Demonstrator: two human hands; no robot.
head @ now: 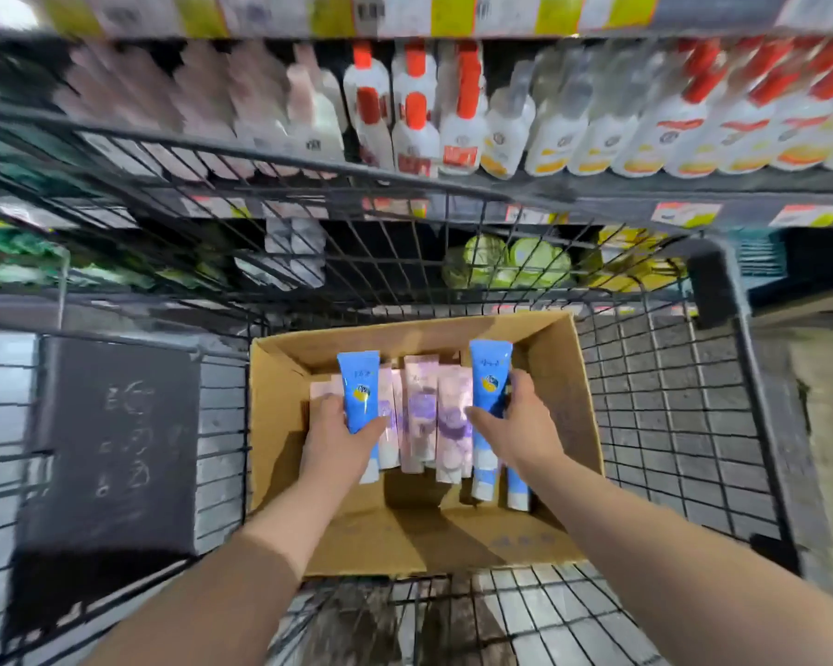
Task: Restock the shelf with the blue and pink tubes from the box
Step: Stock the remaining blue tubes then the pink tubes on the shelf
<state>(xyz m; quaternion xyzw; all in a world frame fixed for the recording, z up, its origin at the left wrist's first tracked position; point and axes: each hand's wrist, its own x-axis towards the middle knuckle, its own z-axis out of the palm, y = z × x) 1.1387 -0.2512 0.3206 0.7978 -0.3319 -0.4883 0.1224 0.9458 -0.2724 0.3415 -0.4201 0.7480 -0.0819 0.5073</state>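
1. Hands: our left hand (342, 427) grips one blue tube (359, 391); our right hand (515, 423) grips another blue tube (489, 382), both over the box (583, 406).
2. Risk, as we judge it: either tube may snag the cart (722, 377) wires on the way to the shelf (453, 194) and drop.
3. Contents: the box, inside the cart, holds pink tubes (419, 415) lying side by side and more blue ones at right.

This is a shop aisle. Shelves (453, 185) carry rows of bottles (414, 113) above price labels (684, 213), and a wire trolley (669, 401) stands before them.
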